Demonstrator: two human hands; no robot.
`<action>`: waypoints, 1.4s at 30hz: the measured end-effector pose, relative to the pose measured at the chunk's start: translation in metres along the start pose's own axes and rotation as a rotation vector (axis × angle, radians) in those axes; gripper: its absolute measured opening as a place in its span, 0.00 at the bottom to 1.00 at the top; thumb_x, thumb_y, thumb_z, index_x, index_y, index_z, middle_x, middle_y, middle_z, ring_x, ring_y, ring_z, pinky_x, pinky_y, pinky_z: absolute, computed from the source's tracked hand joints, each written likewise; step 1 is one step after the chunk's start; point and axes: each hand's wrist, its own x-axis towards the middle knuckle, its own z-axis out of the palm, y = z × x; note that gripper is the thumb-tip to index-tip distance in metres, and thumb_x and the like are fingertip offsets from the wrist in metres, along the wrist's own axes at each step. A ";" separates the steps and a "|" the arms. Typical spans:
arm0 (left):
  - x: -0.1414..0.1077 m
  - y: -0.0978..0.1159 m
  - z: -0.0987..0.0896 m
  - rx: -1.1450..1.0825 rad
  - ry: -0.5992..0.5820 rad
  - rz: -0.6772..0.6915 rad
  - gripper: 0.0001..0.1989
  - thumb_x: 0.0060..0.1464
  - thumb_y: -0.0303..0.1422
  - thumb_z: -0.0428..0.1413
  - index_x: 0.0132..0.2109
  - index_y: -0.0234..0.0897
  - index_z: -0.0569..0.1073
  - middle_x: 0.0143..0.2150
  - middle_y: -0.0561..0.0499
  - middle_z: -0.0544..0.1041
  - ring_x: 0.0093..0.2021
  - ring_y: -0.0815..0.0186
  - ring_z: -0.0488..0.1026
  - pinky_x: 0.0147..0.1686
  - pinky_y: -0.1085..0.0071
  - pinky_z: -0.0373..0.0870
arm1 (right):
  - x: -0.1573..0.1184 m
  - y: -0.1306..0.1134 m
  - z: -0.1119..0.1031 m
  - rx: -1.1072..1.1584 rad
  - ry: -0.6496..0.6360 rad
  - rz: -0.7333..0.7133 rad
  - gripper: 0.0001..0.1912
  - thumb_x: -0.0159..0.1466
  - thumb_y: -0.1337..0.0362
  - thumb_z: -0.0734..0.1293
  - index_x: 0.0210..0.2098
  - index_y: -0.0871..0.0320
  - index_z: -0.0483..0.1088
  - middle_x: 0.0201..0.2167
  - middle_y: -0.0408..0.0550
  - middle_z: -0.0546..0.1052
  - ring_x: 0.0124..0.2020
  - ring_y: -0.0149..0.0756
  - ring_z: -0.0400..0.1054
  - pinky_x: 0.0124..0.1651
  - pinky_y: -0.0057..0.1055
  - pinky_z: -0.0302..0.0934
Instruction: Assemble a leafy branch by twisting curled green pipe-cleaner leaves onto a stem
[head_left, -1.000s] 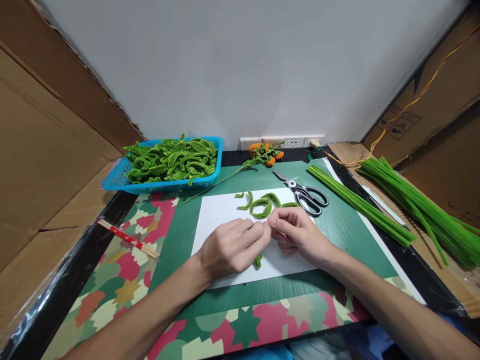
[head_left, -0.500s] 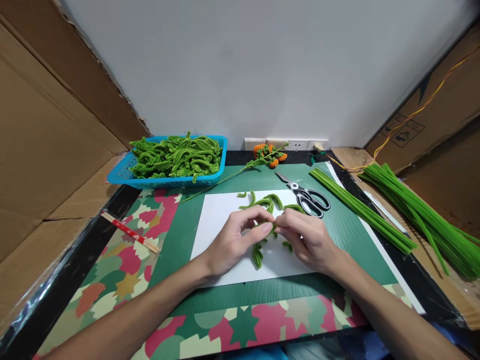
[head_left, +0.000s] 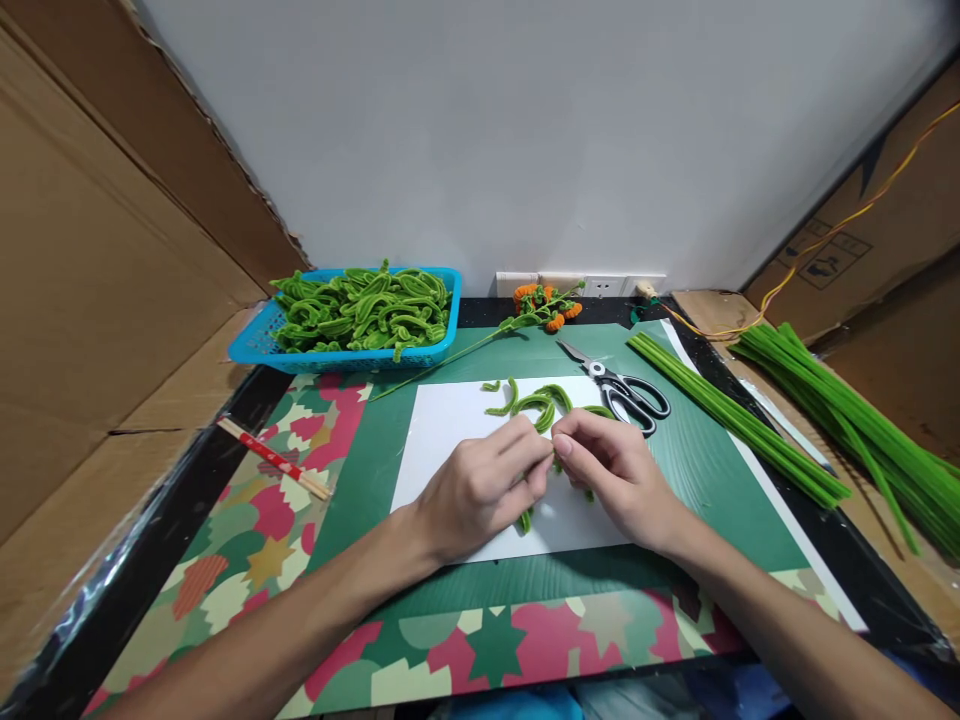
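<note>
Over the white sheet [head_left: 431,440], my left hand [head_left: 487,485] is curled closed, its knuckles turned up. Fingertip to fingertip with it, my right hand [head_left: 615,475] pinches with thumb and forefinger. A short piece of green pipe cleaner is between them, mostly hidden by the fingers. Curved green pipe cleaner pieces [head_left: 534,403] lie on the sheet just beyond my hands, and another piece [head_left: 525,521] pokes out below the left one. Scissors [head_left: 619,388] with black and white handles rest, blades partly apart, beyond my right hand.
A blue basket [head_left: 255,345] heaped with green pipe cleaner leaves stands at back left. Behind the sheet lies an orange-flowered stem [head_left: 536,312]. Straight green pipe cleaners [head_left: 739,420] and a larger bundle [head_left: 862,425] are on the right; wrapped chopsticks [head_left: 274,458] lie left.
My left hand has rolled over, so its back now faces up and covers the green piece. The right hand has turned, showing its thumb. The view has shifted slightly.
</note>
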 end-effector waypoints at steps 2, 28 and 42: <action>0.001 -0.004 -0.002 0.297 -0.011 0.254 0.07 0.71 0.22 0.52 0.45 0.35 0.74 0.32 0.51 0.75 0.29 0.65 0.71 0.29 0.69 0.68 | 0.003 0.002 0.001 0.144 -0.027 0.076 0.17 0.76 0.51 0.68 0.36 0.56 0.71 0.24 0.37 0.65 0.24 0.28 0.57 0.27 0.28 0.53; 0.007 0.012 -0.003 -0.443 -0.020 -0.552 0.05 0.70 0.34 0.59 0.46 0.38 0.78 0.40 0.52 0.81 0.38 0.67 0.78 0.41 0.72 0.73 | 0.000 -0.004 -0.002 -0.238 0.110 -0.125 0.14 0.77 0.59 0.65 0.35 0.56 0.74 0.25 0.41 0.71 0.24 0.30 0.61 0.28 0.30 0.54; 0.003 0.003 0.001 -0.260 -0.038 -0.248 0.06 0.72 0.25 0.56 0.48 0.36 0.78 0.40 0.49 0.80 0.39 0.66 0.77 0.42 0.70 0.72 | 0.003 0.000 -0.015 -0.270 -0.042 -0.120 0.13 0.77 0.60 0.64 0.37 0.57 0.74 0.25 0.40 0.70 0.25 0.29 0.61 0.30 0.28 0.54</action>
